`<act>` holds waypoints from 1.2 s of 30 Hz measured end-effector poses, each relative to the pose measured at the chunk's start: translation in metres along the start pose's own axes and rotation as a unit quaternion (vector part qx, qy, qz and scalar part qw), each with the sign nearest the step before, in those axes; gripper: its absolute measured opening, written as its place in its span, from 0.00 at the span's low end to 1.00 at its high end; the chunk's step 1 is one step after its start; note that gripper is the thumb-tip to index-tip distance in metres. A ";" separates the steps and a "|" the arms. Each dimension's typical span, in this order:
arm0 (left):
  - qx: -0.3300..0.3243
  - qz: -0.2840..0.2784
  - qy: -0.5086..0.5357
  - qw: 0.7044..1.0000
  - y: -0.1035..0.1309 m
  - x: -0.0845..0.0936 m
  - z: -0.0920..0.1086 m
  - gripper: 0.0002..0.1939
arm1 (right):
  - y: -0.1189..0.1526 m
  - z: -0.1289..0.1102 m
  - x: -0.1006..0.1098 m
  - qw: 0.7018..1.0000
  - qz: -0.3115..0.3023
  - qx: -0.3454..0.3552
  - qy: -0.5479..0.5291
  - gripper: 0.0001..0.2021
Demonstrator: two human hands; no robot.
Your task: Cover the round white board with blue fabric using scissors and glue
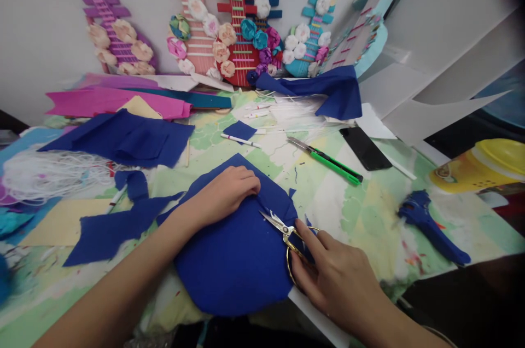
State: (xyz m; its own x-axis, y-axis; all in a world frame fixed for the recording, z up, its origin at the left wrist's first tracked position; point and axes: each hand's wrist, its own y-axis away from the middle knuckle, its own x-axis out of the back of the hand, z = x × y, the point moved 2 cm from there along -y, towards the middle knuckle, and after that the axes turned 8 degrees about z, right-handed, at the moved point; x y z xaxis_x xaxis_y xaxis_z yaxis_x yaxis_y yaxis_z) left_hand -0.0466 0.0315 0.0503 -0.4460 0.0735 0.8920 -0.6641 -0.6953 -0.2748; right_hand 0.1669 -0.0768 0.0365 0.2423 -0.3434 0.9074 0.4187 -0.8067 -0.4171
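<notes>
Head view: the rounded blue fabric piece (pixel 238 260) lies flat on the patterned table (pixel 369 211), its outline mostly shaped, offcuts (pixel 106 230) to its left, so cutting looks well along. Left hand (pixel 227 192) presses curled fingers onto its top edge. Right hand (pixel 336 274) grips the gold-handled scissors (pixel 285 230) at its right edge, blades slightly parted, trimming unfinished.

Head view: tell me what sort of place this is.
Probably a craft table: paper guitars trimmed with flowers lean on the wall, blue fabric lies under gold scissors, and a glue gun lies alongside.
</notes>
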 end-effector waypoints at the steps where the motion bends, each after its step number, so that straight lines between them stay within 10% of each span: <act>1: 0.001 0.001 0.001 1.000 0.000 0.000 0.000 0.11 | -0.001 -0.001 0.000 1.000 0.002 0.001 0.003 0.22; 36: 0.051 0.028 0.137 0.989 0.000 -0.003 0.000 0.07 | -0.012 0.003 0.006 0.999 0.014 0.018 0.033 0.20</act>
State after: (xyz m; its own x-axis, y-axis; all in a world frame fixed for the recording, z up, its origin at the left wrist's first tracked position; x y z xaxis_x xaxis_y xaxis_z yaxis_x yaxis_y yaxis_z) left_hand -0.0452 0.0319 0.0476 -0.6357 0.2128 0.7420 -0.5752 -0.7717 -0.2714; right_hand 0.1663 -0.0678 0.0469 0.1967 -0.3973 0.8963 0.4433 -0.7794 -0.4428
